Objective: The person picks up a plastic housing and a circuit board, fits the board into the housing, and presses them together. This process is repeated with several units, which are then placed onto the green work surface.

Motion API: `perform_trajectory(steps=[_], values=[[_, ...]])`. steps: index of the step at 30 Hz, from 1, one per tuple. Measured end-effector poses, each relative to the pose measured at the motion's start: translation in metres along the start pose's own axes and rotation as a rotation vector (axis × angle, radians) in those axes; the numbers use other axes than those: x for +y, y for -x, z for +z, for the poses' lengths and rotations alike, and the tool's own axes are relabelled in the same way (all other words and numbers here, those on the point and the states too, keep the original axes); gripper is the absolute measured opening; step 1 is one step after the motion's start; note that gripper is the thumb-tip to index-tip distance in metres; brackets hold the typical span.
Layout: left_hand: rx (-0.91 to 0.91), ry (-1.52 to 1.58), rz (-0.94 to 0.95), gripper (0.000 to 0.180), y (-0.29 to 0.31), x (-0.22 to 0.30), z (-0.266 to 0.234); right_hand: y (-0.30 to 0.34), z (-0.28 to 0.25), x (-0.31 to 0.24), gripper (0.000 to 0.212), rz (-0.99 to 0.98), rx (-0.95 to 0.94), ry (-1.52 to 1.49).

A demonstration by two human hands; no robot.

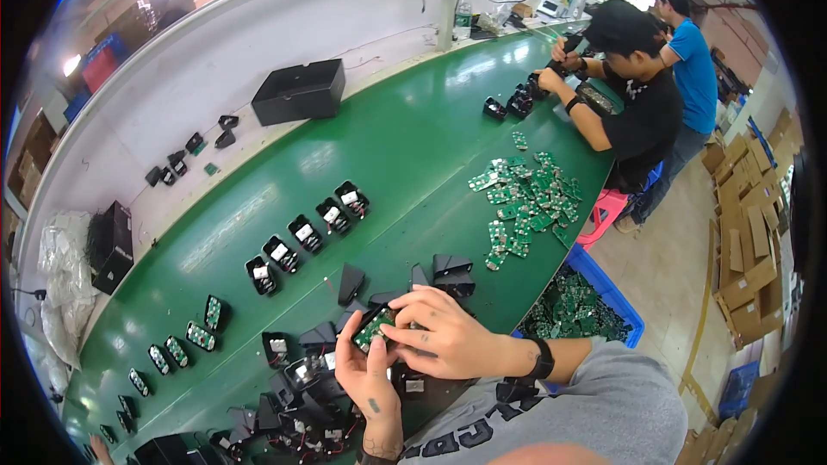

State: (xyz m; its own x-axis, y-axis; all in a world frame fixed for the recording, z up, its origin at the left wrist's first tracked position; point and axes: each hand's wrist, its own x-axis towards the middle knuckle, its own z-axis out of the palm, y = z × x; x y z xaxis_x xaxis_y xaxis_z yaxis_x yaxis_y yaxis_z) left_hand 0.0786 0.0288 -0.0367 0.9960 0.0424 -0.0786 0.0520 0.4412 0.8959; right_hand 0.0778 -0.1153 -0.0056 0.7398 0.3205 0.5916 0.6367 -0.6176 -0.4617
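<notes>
A green circuit board [372, 329] is held up between my two hands, just above the near edge of the bench. The fingers and thumb of my left hand [369, 372] grip it from the left. From the right, my right hand [444, 337] closes its fingertips on the board's other side. Dark edging shows around the board; whether it sits in a black housing I cannot tell. Below and around my hands lies a heap of black plastic housings [293, 396], some with wires and white parts inside.
Loose green circuit boards [525, 207] lie piled to the right, above a blue bin [633, 319] full of boards. Black housings [304, 232] stand in a row mid-bench; board-fitted ones [202, 336] line the left. A black box [299, 92] stands behind. A co-worker [642, 95] works at far right.
</notes>
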Motion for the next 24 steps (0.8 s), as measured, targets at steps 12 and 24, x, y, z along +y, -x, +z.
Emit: perform_trajectory(steps=[12, 24], values=[[-0.251, 0.066, -0.261, 0.038, -0.008, 0.030, -0.046, -0.032, 0.005, -0.009, 0.022, -0.210, -0.129, -0.054], [-0.025, 0.085, -0.260, 0.048, 0.018, 0.064, -0.091, -0.067, 0.047, -0.035, 0.027, -0.110, -0.434, -0.360]])
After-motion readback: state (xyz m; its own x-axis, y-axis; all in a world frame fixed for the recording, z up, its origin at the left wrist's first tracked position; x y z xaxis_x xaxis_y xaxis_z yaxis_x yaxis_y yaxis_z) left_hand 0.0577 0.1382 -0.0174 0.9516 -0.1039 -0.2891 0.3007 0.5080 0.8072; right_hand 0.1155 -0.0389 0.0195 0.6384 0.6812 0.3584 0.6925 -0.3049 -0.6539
